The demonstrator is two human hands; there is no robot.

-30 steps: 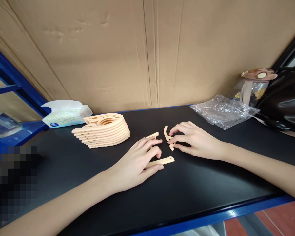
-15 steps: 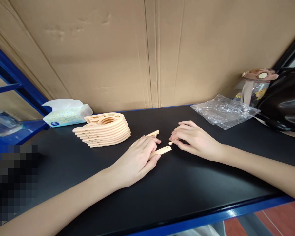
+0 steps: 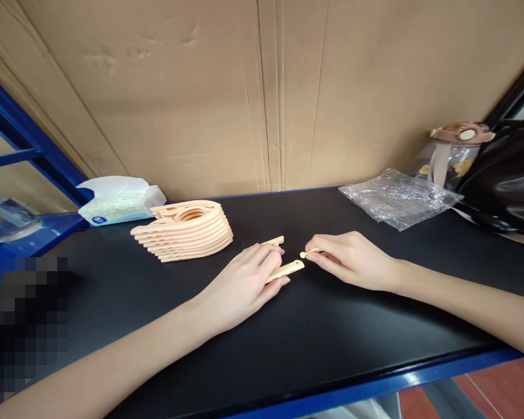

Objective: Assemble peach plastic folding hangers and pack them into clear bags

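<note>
"What do the hands hold?"

"The left hand [image 3: 240, 285] curls over the tabletop [image 3: 332, 343], thumb and fingers closed on a cream bar [image 3: 288, 270], its holed end pointing right, seemingly to steady it. A second cream bar [image 3: 275, 240] pokes out beyond the far fingers."

"And the right hand [image 3: 353, 259]?"

"It pinches a small cream piece [image 3: 308, 254] just right of that end, not touching, knob facing left, probably gripped so the knob shows."

"The cream stack [image 3: 186, 235]?"

"Farther left, likely placed there to give both hands room."

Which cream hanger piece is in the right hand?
The slender piece jutting from the right hand; the others are at the left hand or in the stack.
</note>
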